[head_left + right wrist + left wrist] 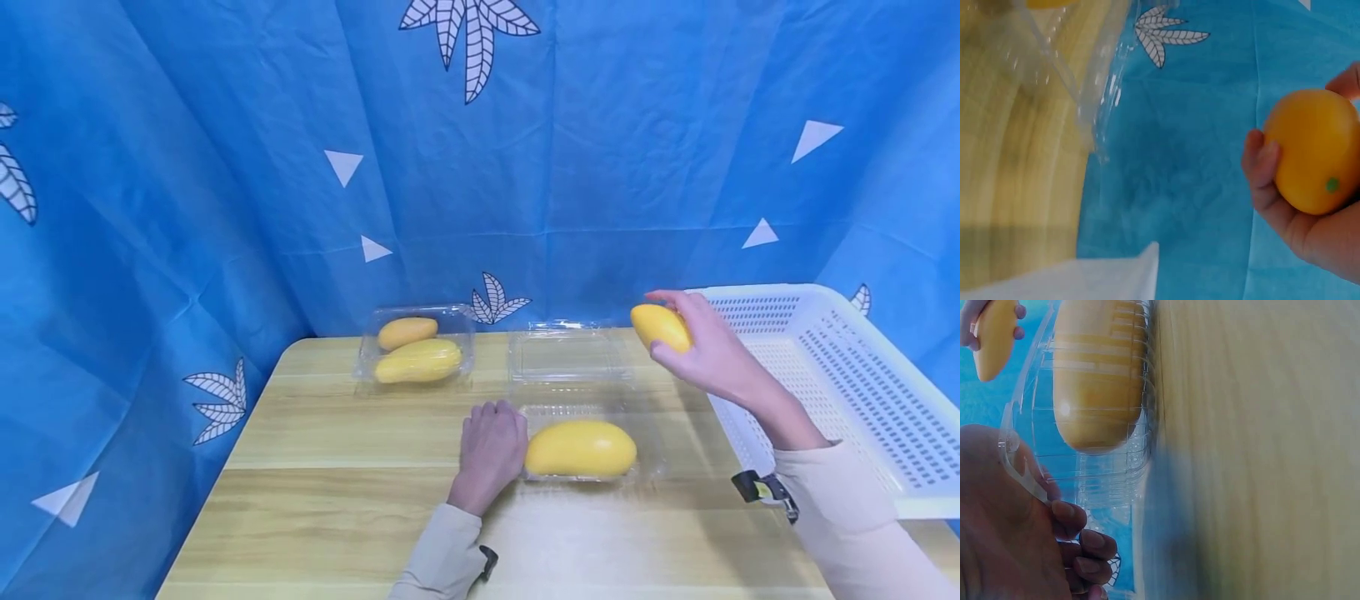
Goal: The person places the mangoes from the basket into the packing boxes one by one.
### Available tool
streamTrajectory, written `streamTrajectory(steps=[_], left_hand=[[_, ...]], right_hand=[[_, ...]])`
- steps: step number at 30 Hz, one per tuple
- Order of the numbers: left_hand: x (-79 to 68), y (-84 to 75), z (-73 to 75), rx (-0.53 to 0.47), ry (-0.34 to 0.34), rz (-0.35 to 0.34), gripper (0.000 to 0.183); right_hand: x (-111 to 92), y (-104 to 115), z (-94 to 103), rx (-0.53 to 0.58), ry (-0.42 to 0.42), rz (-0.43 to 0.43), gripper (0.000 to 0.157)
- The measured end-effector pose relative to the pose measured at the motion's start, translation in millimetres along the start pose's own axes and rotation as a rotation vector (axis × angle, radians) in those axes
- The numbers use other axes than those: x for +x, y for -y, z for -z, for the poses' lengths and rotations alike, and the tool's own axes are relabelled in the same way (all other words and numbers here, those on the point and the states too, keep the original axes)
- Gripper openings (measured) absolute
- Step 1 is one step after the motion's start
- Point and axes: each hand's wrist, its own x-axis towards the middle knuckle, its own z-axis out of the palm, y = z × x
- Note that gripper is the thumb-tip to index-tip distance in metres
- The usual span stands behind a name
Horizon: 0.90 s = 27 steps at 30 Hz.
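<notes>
My right hand [708, 346] grips a yellow mango [660, 327] in the air by the white basket's left side. In the right wrist view the fingers curl round this mango [1310, 150], which bears a small green dot. My left hand [492, 442] is at the left end of a clear plastic box [1125, 465] on the table. In the left wrist view it pinches the box's rim between thumb and fingers. Inside the box lies a larger yellow mango [581, 448]. Directly behind stands an empty clear plastic tray or lid [570, 354]; whether it joins the box is unclear.
At the back left, another clear box [468, 346] holds two yellow fruits, one smooth mango [407, 332] and one longer, ridged fruit [418, 361]. A white perforated basket [840, 367] stands on the right. Blue curtain [637, 167] hangs behind the wooden table [322, 500].
</notes>
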Motion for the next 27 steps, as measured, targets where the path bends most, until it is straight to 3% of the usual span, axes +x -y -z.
streamTrajectory(steps=[7,19,27], left_hand=[[-0.9,1.1,1.6,-0.007,0.02,0.011,0.032],[-0.9,3.8,2.1,0.022,-0.002,-0.013,0.031],[-0.1,2.4,-0.9,0.019,0.021,0.001,0.031]], right_hand=[[-6.7,-3.1,-25.4,0.096,0.072,0.085,0.07],[-16.4,-9.5,-61.5,0.216,0.187,0.17,0.068],[-23.0,-14.5,-84.0,0.348,0.258,0.071,0.068]])
